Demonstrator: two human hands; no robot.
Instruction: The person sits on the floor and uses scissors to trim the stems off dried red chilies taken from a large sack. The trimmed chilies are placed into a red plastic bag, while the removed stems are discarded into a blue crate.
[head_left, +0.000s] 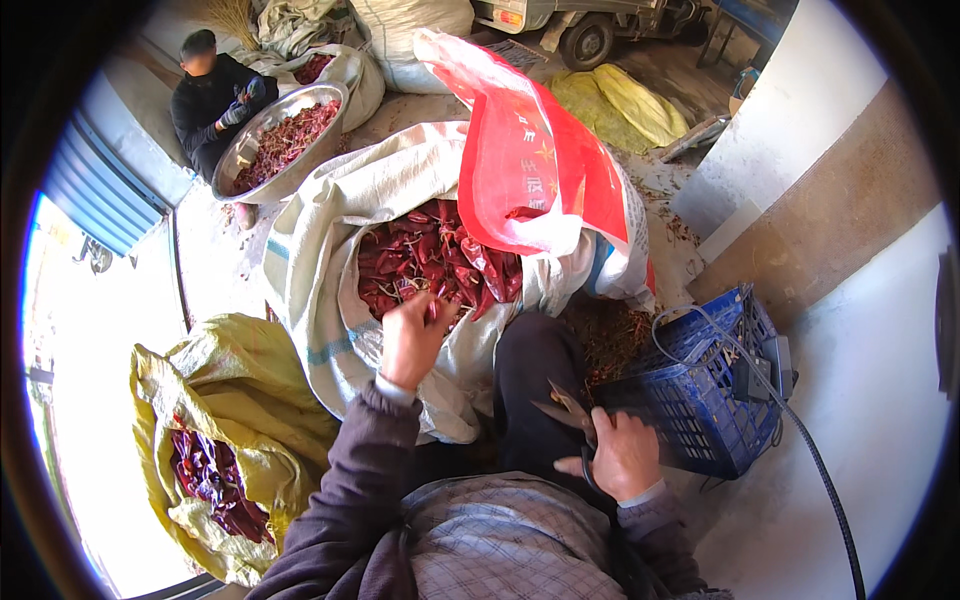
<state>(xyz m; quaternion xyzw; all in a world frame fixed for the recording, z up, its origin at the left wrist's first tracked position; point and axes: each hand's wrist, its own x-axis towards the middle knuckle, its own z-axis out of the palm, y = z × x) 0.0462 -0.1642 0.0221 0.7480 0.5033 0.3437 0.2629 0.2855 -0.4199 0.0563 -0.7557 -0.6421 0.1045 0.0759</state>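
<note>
My left hand (411, 343) is over the near edge of a heap of dried red chilies (427, 255), its fingers curled. Red shows between thumb and forefinger, but whether that is a held chili or the heap behind is unclear. The chilies fill a large white woven sack (315, 292) with its mouth rolled down. In my right hand (626, 454) is a pair of scissors (564, 414), its blades parted and pointing up and left beside my dark-trousered knee (540, 352).
A red-and-white printed bag (517, 165) leans over the sack's right side. At lower left stands a yellow woven sack (232, 375) of darker chilies (217, 480). A blue plastic crate (690, 405) with a cable (806, 442) is at right. Another person (217, 105) sits behind a metal basin (334, 112).
</note>
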